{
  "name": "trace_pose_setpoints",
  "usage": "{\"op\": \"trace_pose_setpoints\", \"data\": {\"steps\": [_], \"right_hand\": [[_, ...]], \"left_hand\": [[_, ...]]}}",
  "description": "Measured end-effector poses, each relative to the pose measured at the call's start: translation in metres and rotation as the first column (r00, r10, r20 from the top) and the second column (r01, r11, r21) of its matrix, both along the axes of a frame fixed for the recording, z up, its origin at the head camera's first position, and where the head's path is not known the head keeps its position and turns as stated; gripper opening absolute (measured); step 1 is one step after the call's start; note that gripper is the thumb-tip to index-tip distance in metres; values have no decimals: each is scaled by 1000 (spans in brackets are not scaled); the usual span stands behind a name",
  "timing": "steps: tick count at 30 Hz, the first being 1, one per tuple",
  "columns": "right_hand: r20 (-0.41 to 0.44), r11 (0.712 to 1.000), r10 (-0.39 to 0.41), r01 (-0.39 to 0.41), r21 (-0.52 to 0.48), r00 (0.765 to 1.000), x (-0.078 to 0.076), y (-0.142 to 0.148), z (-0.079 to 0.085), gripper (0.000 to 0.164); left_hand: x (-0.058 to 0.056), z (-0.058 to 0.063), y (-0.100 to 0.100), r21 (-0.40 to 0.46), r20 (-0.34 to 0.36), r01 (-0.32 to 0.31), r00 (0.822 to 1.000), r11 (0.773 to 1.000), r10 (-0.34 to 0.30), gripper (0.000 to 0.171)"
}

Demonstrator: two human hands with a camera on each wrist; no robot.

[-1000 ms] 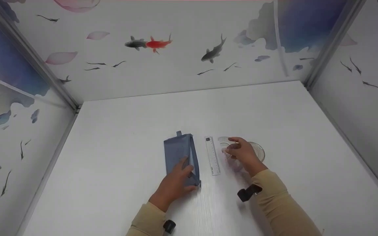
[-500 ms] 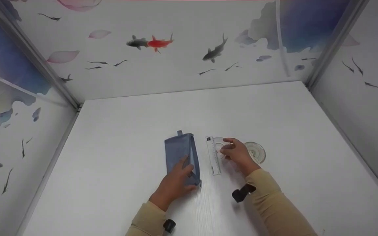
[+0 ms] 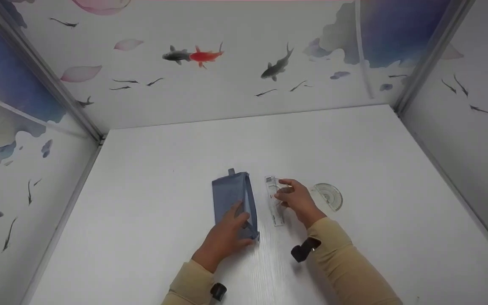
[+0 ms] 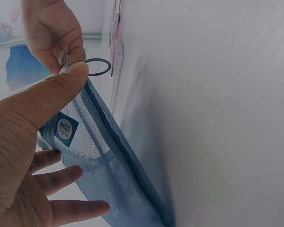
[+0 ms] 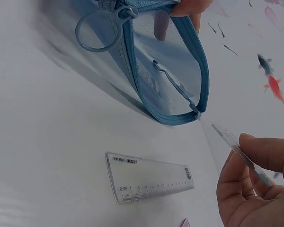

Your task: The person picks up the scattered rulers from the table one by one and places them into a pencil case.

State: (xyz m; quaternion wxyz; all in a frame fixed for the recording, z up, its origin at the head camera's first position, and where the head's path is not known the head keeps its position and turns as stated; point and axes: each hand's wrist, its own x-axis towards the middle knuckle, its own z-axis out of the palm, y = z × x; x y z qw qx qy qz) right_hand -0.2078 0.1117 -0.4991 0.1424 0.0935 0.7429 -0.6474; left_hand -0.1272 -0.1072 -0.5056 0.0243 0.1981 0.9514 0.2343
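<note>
My left hand (image 3: 220,241) grips the near end of a blue pencil case (image 3: 229,190) lying on the table. Its mesh side and unzipped mouth (image 5: 189,45) face right, as the right wrist view shows. A ring pull (image 5: 95,48) hangs from the zip. My right hand (image 3: 301,203) pinches a thin, clear, flat plastic piece (image 5: 229,141) between thumb and fingers; its full outline is hidden. In the head view this hand overlaps a clear ruler (image 3: 277,217), which lies just right of the case.
A clear protractor (image 3: 332,195) rests on the white table (image 3: 163,190) to the right of my right hand. Printed walls (image 3: 235,93) with fish and petals enclose the table at the back and sides.
My right hand has moved left with the clear plastic piece, over the ruler, uncovering the protractor. My left hand and the pencil case have stayed in place.
</note>
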Motion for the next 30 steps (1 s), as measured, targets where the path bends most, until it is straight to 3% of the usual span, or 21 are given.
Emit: {"op": "trace_pose_setpoints", "data": {"steps": [6,22,30], "right_hand": [[21,1000,6,-6,-14,1000,0,-9,1,51],[-32,997,60,-61,-39,998,4,-30,-4,49],[-19,997,43,-45,-64,999,8,-41,-5,46]], "left_hand": [[0,0,-1,2,2,6,1000,1000,-6,60],[1,1,-2,20,-7,15,1000,1000,-15,57],[1,0,-3,28,-14,13,1000,1000,-13,57]]}}
